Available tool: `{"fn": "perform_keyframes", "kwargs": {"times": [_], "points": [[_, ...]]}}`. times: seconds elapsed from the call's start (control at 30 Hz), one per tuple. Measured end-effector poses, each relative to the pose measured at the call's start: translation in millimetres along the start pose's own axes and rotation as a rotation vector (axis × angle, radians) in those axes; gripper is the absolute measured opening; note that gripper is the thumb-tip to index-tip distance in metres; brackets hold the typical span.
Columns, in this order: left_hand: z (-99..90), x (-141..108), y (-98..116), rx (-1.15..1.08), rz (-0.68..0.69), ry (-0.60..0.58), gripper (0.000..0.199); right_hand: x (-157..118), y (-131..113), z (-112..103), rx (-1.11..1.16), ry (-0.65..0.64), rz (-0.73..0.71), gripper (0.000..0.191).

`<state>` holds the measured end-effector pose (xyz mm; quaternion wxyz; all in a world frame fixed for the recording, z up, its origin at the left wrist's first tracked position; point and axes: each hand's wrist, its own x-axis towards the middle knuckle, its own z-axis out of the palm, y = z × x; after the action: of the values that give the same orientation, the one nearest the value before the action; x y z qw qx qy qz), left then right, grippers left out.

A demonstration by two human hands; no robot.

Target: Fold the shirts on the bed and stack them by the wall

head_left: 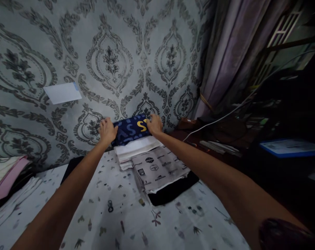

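Note:
A folded navy garment (pixel 130 129) with pale blue letters and a yellow S lies by the wall, at the far end of a stack of folded white cloth (pixel 136 146). My left hand (pixel 107 130) grips its left end, the thumb on top. At the right end my right hand (pixel 154 124) holds it, thumb beside the yellow letter. The undersides of both hands' grips are hidden. Nearer to me is a folded grey cloth (pixel 160 168) printed with black logos, with a folded black cloth (pixel 173 191) showing beneath it.
The pile rests on a white patterned bedsheet (pixel 100 215). More folded clothes (pixel 8 177) sit at the left edge, and a black item (pixel 71 168) lies partly behind my left arm. Patterned wall (pixel 107 59) rises behind. At right are a curtain (pixel 225 52), a white cable (pixel 217 119) and dark clutter.

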<state>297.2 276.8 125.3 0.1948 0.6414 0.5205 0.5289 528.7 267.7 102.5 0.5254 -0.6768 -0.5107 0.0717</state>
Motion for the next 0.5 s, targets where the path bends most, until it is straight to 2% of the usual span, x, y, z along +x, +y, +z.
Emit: {"fn": "perform_keyframes", "kwargs": {"times": [0.07,0.1,0.13,0.17,0.27,0.37,0.5], "points": [[7.0,-9,7,0.317,0.277,-0.05,0.05,-9,-15,6,-0.144,-0.045,-0.244,0.041],[12.5,-13,7,0.438,0.369,-0.106,0.05,-14,-20,11,-0.241,-0.095,-0.357,0.043],[18.9,-16,5,0.511,0.398,-0.181,0.049,-18,-23,18,-0.343,-0.162,-0.432,0.045],[25.6,-18,1,0.557,0.386,-0.265,0.048,-22,-23,25,-0.43,-0.234,-0.457,0.048],[41.9,-20,-19,0.595,0.278,-0.45,0.048,-30,-11,44,-0.55,-0.38,-0.358,0.054],[47.6,-16,-32,0.574,0.264,-0.473,0.051,-31,3,53,-0.549,-0.37,-0.339,0.054],[43.4,-15,-24,0.555,0.247,-0.496,0.05,-26,5,52,-0.558,-0.384,-0.347,0.052]]}}
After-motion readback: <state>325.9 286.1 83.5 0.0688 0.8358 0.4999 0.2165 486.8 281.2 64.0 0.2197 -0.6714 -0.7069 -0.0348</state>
